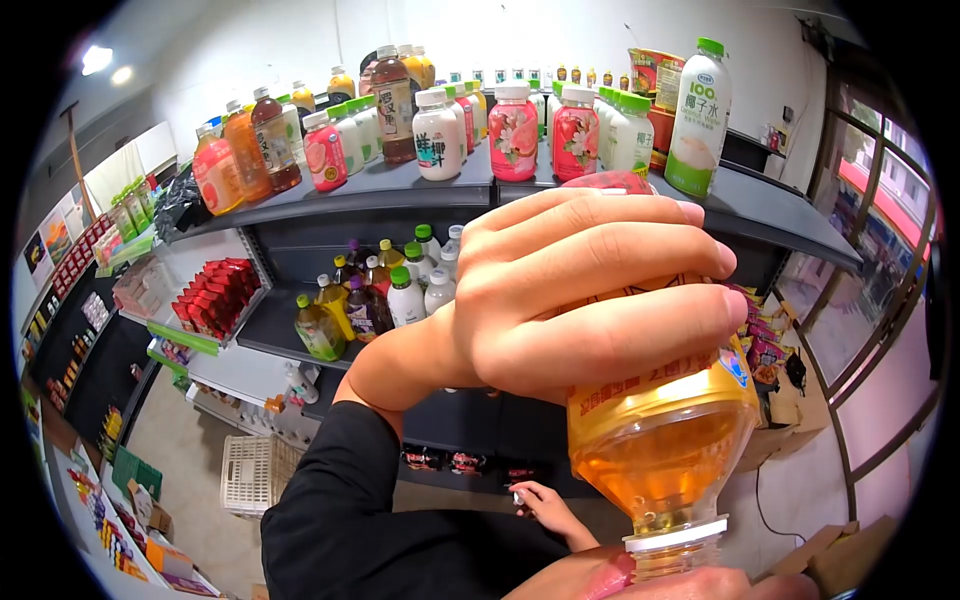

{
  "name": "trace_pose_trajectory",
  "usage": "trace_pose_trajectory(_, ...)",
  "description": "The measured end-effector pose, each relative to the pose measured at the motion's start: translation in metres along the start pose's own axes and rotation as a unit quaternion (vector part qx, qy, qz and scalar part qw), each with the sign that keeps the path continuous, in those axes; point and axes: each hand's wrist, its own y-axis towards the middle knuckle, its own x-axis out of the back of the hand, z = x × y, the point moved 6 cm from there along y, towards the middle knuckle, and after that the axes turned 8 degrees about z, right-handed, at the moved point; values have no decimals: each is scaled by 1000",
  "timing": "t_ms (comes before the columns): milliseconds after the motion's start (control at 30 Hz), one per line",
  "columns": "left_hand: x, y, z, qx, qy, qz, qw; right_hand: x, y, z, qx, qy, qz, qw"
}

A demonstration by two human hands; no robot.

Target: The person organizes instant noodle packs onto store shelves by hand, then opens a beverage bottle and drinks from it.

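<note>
My left hand (600, 290) is wrapped around a plastic drink bottle (665, 450) with a yellow label and amber liquid. The bottle is tipped upside down, and its uncapped neck points down at my lips at the bottom edge. The back of the hand faces me and hides much of the label; the thumb is out of sight. Lower down, beyond my black sleeve, my right hand (548, 512) is closed with a small white thing (518, 497) between the fingers; it looks like a bottle cap, but it is too small to be sure.
Ahead, a dark shelf (455, 195) bears several juice and coconut drinks, including a tall coconut water bottle (700, 125). More bottles (405, 298) stand on the tier below. A white crate (250, 475) sits on the floor at left; cardboard boxes (795, 425) and glass doors are at right.
</note>
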Motion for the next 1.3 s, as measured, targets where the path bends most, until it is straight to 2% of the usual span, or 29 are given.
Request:
trace_pose_trajectory(100,-1,3,-2,-8,-5,-7,1000,-23,-13,44,-3,10,14,1000)
trace_pose_trajectory(200,-3,5,-4,-9,-9,-13,1000,-7,-7,10,-2,25,18,1000)
trace_pose_trajectory(433,-9,7,-6,-11,-18,-24,999,-1,-7,0,14,101,-18,995)
trace_pose_trajectory(533,-8,5,-5,11,-28,30,999,19,-14,5,41,0,-96,995)
trace_pose_trajectory(600,-6,2,-8,43,-50,82,994,36,-25,19,53,29,-141,988)
trace_pose_trajectory(633,-9,0,-8,58,-68,102,991,52,-24,21,87,70,-119,987)
trace_pose_trajectory(667,-11,-3,-8,71,-84,118,987,56,-38,47,127,71,-135,980)
trace_pose_trajectory(700,-13,-7,-10,86,-105,131,982,58,-56,93,188,-8,-161,969)
trace_pose_trajectory(767,-19,-19,-10,106,-150,156,971,59,-96,185,294,-169,-241,909)
trace_pose_trajectory(800,-22,-24,-10,117,-171,168,964,70,-110,201,315,-71,-291,901)
trace_pose_trajectory(867,-32,-41,-14,177,-219,204,938,47,-156,276,482,-99,-247,835)
trace_pose_trajectory(933,-42,-61,-19,248,-265,240,901,18,-198,316,528,-148,-329,769)
trace_pose_trajectory(1000,-57,-92,-26,326,-340,282,836,-12,-213,340,619,-199,-281,706)
trace_pose_trajectory(1033,-64,-108,-31,346,-365,276,819,-24,-214,351,600,-260,-270,706)
trace_pose_trajectory(1067,-68,-126,-36,362,-358,312,803,-33,-211,357,579,-319,-255,705)
trace_pose_trajectory(1133,-77,-159,-48,410,-407,276,768,-34,-196,350,530,-365,-259,720)
trace_pose_trajectory(1200,-80,-186,-55,446,-413,292,738,-25,-184,336,497,-341,-263,753)
trace_pose_trajectory(1300,-88,-214,-67,455,-442,296,715,-15,-176,321,494,-315,-261,767)
